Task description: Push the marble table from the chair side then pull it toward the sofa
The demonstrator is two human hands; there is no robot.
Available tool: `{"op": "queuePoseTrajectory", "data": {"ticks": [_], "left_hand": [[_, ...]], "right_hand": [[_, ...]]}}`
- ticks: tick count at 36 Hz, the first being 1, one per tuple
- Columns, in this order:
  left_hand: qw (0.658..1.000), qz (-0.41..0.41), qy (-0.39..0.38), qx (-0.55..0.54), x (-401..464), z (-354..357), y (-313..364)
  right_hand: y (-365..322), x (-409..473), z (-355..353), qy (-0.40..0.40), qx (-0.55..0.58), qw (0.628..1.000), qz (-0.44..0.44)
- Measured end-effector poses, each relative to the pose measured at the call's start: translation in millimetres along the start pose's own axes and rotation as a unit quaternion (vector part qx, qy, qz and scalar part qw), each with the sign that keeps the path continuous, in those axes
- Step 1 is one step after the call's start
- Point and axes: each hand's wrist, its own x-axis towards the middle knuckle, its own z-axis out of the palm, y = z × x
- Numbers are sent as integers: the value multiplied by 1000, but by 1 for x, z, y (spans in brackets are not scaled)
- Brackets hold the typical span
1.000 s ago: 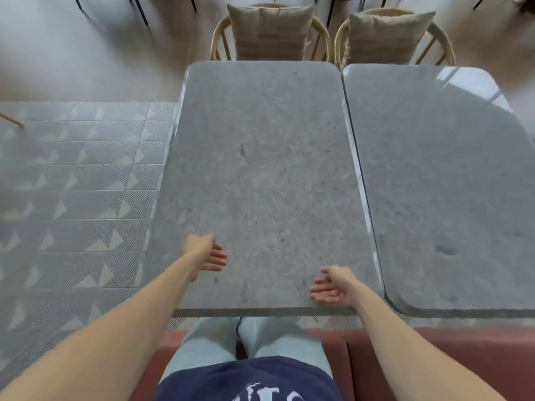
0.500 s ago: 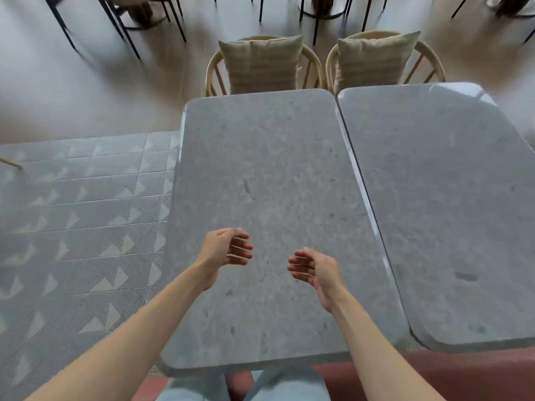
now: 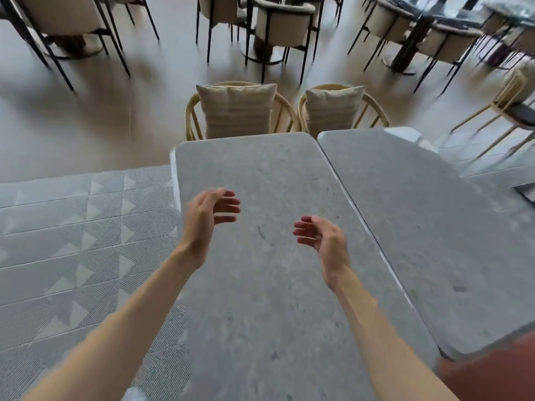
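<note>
Sofa [image 3: 492, 374] — cut off, corner only

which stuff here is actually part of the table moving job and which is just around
Part of the job:
- marble table
- left hand and right hand, both above the top with loosely curled fingers, holding nothing
- wicker chair at its far end
- sofa, red edge at lower right

Just around:
- second table
- second wicker chair
- patterned rug
- background dining chairs

One camera on my head, looked forward and down over the marble table [image 3: 260, 285], close above my forearms.
</note>
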Motion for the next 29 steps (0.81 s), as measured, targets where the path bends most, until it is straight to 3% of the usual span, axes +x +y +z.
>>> {"op": "queuePoseTrajectory", "data": {"ticks": [5, 11, 21, 29], "left_hand": [[994, 91, -38, -49, 31, -80, 47], [994, 92, -2, -61, 28, -190, 72], [968, 189, 138, -89, 27, -355, 197], [912, 300, 272, -56, -40, -506, 289]], "right_hand": [[-28, -24, 113, -24, 2, 990, -137], [-15, -67, 243, -82, -29, 981, -171], [-72, -117, 456, -237, 17, 949, -206], [-86, -198, 641, -438, 41, 870, -222]]}}
